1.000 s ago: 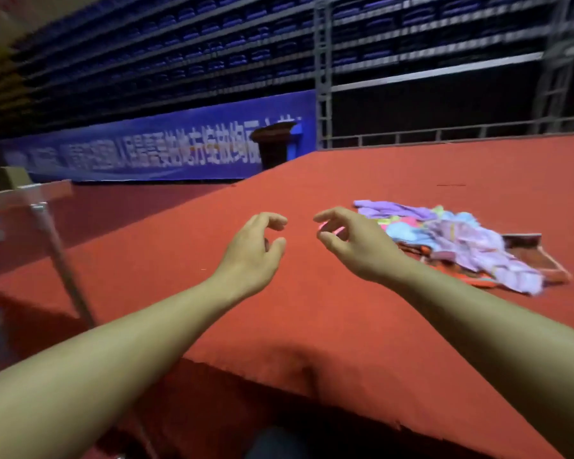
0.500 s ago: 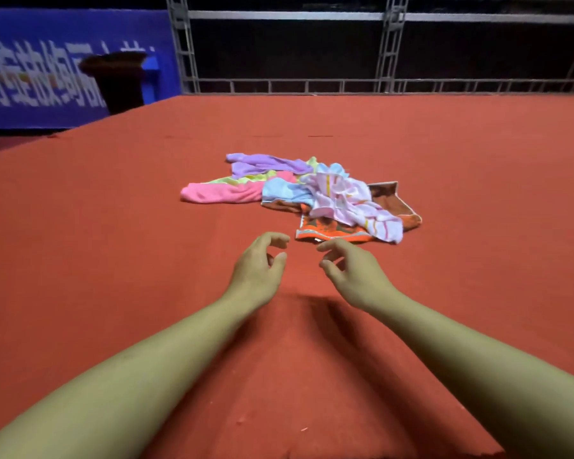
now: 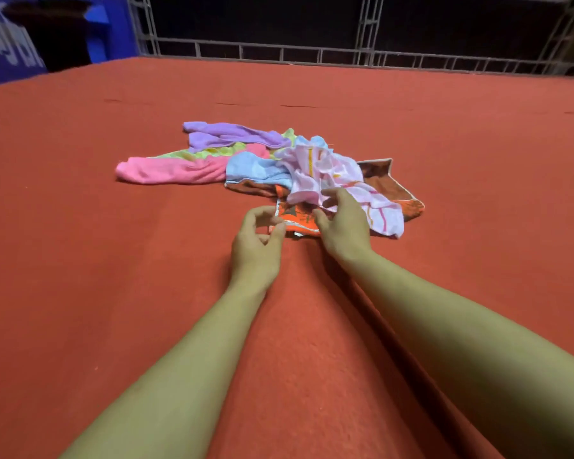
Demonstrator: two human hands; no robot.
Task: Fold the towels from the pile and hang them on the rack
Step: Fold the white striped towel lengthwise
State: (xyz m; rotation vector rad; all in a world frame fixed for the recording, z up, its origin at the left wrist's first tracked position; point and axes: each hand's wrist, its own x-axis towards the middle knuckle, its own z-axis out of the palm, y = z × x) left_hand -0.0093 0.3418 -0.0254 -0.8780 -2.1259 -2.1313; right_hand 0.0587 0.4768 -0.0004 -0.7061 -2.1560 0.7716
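A pile of towels lies on the red carpeted surface (image 3: 146, 293): a purple towel (image 3: 226, 134), a pink towel (image 3: 169, 170), a light blue towel (image 3: 252, 167), a white towel with pink and orange stripes (image 3: 325, 164), and under them an orange and brown towel (image 3: 299, 217). My left hand (image 3: 257, 246) pinches the near left corner of the orange and brown towel. My right hand (image 3: 343, 223) is beside it, fingers apart, fingertips on the near edge of the white striped towel and thumb over the orange one. The rack is out of view.
A grey metal truss railing (image 3: 312, 54) runs along the far edge of the red surface. At the far left stand a blue banner (image 3: 0, 38) and a dark lectern (image 3: 60, 31).
The view swung right from the rack side and moved closer to the pile. Both hands reached forward from bare carpet onto the near edge of the pile; the left closed on the orange towel's corner.
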